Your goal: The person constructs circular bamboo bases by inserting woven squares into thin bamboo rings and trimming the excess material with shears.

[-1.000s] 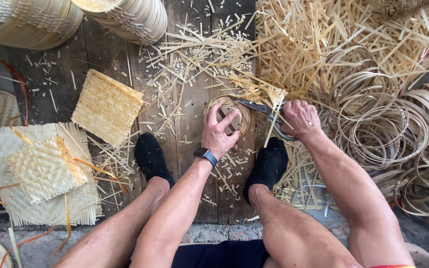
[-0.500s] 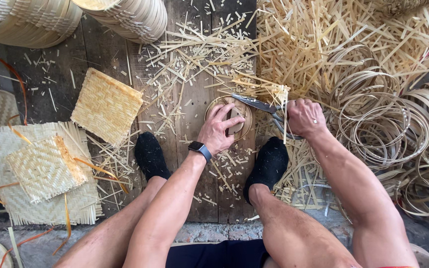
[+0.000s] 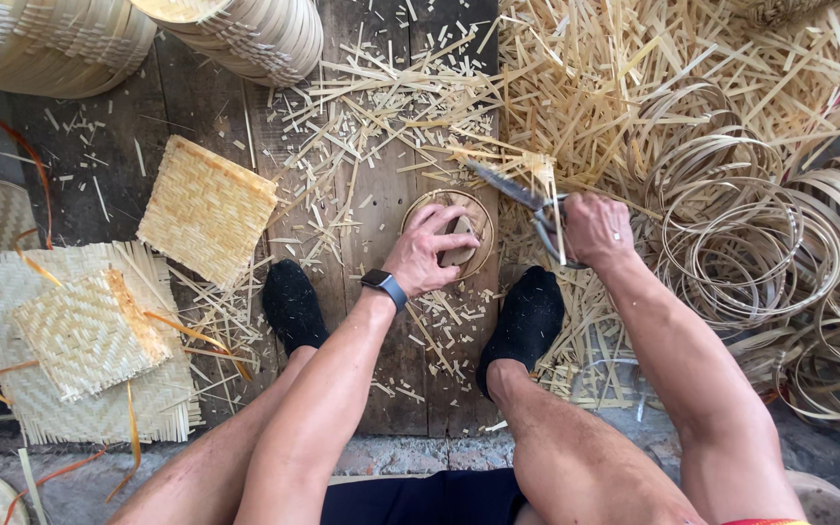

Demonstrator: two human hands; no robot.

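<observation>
Underfoot we've got a dark, weathered plank floor [image 3: 381,389] buried in pale bamboo offcuts and slivers [image 3: 391,107], thickest from 12 to 2 o'clock. Over at 3 o'clock sits a tangle of coiled bamboo strip hoops [image 3: 751,243], and up at 11 o'clock lie stacked woven baskets [image 3: 51,44] on their sides. At 9 o'clock there's a square woven bamboo mat [image 3: 206,209], with a smaller woven square [image 3: 85,335] on a bigger fringed mat [image 3: 12,282] toward 8 o'clock, orange strips poking out around them.

Our left hand [image 3: 430,253], black smartwatch [image 3: 384,287] on the wrist, reaches forward and presses down on a small round woven bamboo disc with a hoop rim [image 3: 473,209], fingers spread over it, pinning it to the planks just ahead of our black-socked feet [image 3: 294,303]. Our right hand [image 3: 595,228] is wrapped tight round the handles of dark metal shears [image 3: 503,185], blades pointing toward 10 o'clock, right at the disc's far rim, with a few loose pale strips caught beside the handles. No packaging or signs anywhere.
</observation>
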